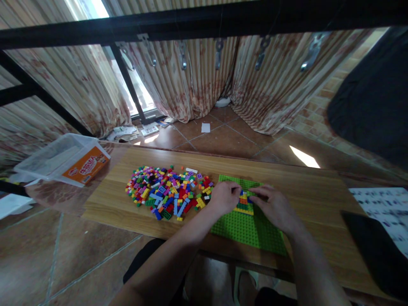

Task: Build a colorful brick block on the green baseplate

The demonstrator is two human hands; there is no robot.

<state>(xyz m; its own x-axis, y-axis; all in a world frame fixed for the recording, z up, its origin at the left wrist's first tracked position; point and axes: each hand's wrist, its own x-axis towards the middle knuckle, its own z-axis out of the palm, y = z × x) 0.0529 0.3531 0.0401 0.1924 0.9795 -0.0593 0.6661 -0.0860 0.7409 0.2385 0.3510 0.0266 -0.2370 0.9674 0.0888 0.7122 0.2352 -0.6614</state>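
A green studded baseplate (pixel 251 236) lies on the wooden table, bearing a small structure of toy bricks (pixel 245 209) in yellow, green, orange and blue. My left hand (pixel 225 198) is at the structure's left side with its fingers curled together; what they hold, if anything, is hidden. From the right, my right hand (pixel 274 207) has thumb and fingers closed at the structure's upper right edge, where a blue brick shows at the fingertips. Left of the baseplate spreads a pile of loose toy bricks (pixel 170 193) in many colours.
A clear plastic box (pixel 60 157) with an orange label stands at the table's left end. At the right lie a dark flat object (pixel 372 250) and a printed sheet (pixel 382 208). A black metal bar (pixel 204 21) with hooks crosses above, before striped curtains (pixel 188 80).
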